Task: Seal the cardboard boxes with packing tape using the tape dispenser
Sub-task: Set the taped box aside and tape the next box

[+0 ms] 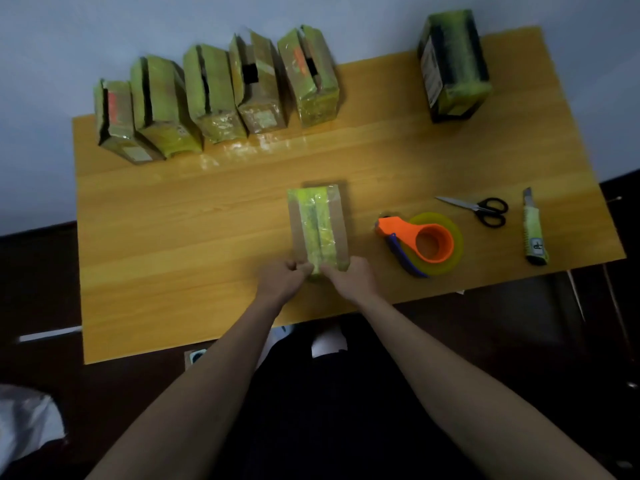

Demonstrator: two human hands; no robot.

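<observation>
A small cardboard box (317,223) lies in the middle of the wooden table (194,237), with yellow-green tape running along its top seam. My left hand (282,280) and my right hand (351,277) both sit at the box's near end, fingers curled and pinching the tape where it folds over the edge. The orange tape dispenser (420,242) with its yellowish tape roll lies on the table to the right of the box, untouched.
Several taped boxes (214,95) stand in a row along the table's far left edge; one darker box (452,64) stands at the far right. Scissors (479,207) and a utility knife (533,230) lie right of the dispenser.
</observation>
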